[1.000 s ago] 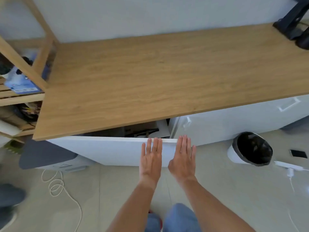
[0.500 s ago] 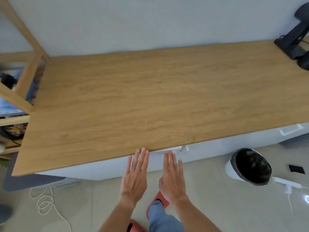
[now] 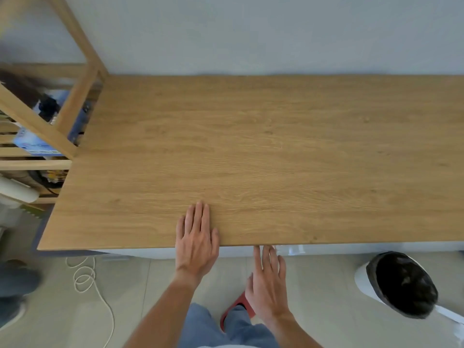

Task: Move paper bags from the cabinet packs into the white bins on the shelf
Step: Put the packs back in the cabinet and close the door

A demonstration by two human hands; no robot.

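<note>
— While both hands lie flat and hold nothing, what could go wrong?
— With the left hand [image 3: 197, 243] resting straight-fingered on the front edge of the wooden cabinet top [image 3: 276, 159] and the right hand [image 3: 270, 282] reaching under that edge toward the white cabinet front [image 3: 241, 251], fingers straight and slightly apart, a closing door could nip those fingertips, I judge.
— And the paper bags?
— None show; they're presumably inside the cabinet, below the fingers. The white bins aren't visible either, only the wooden shelf [image 3: 50, 126] at the top's left end.
— Anything underfoot?
— A coiled cord [image 3: 84, 275] left, a bin with a black liner [image 3: 401, 285] right; either could trip a step.
</note>
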